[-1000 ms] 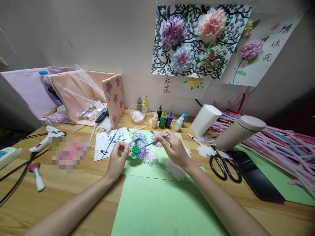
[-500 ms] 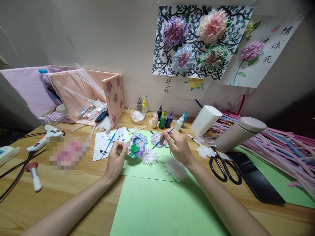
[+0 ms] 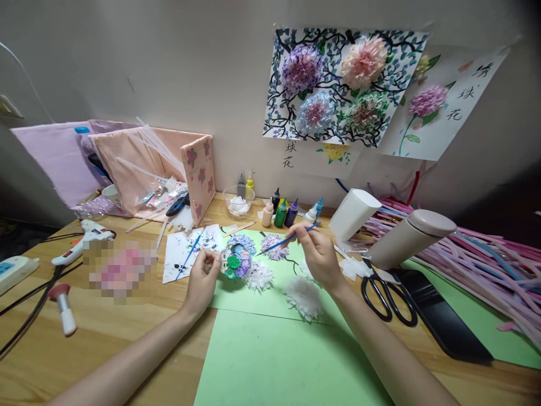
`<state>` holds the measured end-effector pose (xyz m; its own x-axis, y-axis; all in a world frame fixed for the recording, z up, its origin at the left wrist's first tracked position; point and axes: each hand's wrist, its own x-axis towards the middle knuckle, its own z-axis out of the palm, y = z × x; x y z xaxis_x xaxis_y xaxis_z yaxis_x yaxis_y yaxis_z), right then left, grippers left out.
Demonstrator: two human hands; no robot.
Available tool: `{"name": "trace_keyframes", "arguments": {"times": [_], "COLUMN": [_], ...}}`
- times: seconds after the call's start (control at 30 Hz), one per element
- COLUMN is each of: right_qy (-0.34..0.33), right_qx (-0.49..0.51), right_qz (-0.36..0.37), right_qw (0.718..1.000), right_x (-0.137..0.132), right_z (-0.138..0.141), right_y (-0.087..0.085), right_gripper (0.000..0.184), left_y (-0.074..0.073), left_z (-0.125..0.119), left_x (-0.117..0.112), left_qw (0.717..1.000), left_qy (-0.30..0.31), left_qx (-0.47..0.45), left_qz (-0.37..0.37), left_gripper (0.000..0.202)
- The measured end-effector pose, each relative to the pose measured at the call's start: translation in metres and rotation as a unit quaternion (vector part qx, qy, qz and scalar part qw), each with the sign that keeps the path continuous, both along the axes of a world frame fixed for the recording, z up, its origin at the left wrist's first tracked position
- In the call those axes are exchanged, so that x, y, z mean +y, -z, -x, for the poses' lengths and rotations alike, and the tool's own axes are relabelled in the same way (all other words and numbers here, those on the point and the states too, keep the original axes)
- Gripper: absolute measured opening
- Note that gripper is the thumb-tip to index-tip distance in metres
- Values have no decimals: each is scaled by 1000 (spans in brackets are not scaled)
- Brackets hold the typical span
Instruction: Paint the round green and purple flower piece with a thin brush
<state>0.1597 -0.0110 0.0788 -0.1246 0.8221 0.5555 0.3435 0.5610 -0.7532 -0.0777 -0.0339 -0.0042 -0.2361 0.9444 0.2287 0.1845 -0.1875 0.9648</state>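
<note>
My left hand [image 3: 204, 276] is closed on the left rim of a small round paint palette [image 3: 236, 263] with green, purple and blue wells. My right hand [image 3: 318, 255] pinches a thin blue paintbrush [image 3: 291, 238], its tip over a purple-tinted tissue flower [image 3: 274, 247] on the green paper sheet [image 3: 270, 293]. Two white tissue flowers [image 3: 258, 276] [image 3: 304, 296] lie on the same sheet, between and below my hands. Another green sheet [image 3: 274, 366] lies nearer me.
Small paint bottles [image 3: 283, 213] and a clear bowl [image 3: 239, 199] stand at the wall. Black scissors [image 3: 386, 293], a beige flask [image 3: 408, 232], a white cylinder [image 3: 353, 214] and a pile of pipe cleaners [image 3: 486, 254] are right. A glue gun [image 3: 82, 239], a spare brush [image 3: 188, 256] on stained paper and fabric boxes [image 3: 143, 169] are left.
My right hand has lifted the brush away from the palette and swung its tip right, over the purple flower. The left hand stays on the palette. The camera tilted down slightly.
</note>
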Motion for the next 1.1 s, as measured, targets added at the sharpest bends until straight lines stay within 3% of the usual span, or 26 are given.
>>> {"name": "trace_keyframes", "arguments": {"times": [0.4, 0.53, 0.73, 1.1], "right_qy": [-72, -52, -87, -56], "right_qx": [-139, -136, -162, -161], "right_qz": [-45, -62, -49, -82], "right_qw": [987, 987, 982, 982], "right_x": [-9, -8, -9, -10], "right_z": [12, 11, 12, 8], "right_y": [7, 5, 4, 1], "right_gripper": [29, 27, 27, 24], "left_y": [2, 3, 2, 0], "left_z": [0, 0, -1, -1], "left_x": [-1, -1, 0, -1], "left_qw": [1000, 999, 1000, 999], "left_qy": [26, 31, 28, 33], "left_qx": [11, 5, 2, 3], "left_qz": [-9, -12, -11, -10], "left_gripper": [22, 21, 22, 22]}}
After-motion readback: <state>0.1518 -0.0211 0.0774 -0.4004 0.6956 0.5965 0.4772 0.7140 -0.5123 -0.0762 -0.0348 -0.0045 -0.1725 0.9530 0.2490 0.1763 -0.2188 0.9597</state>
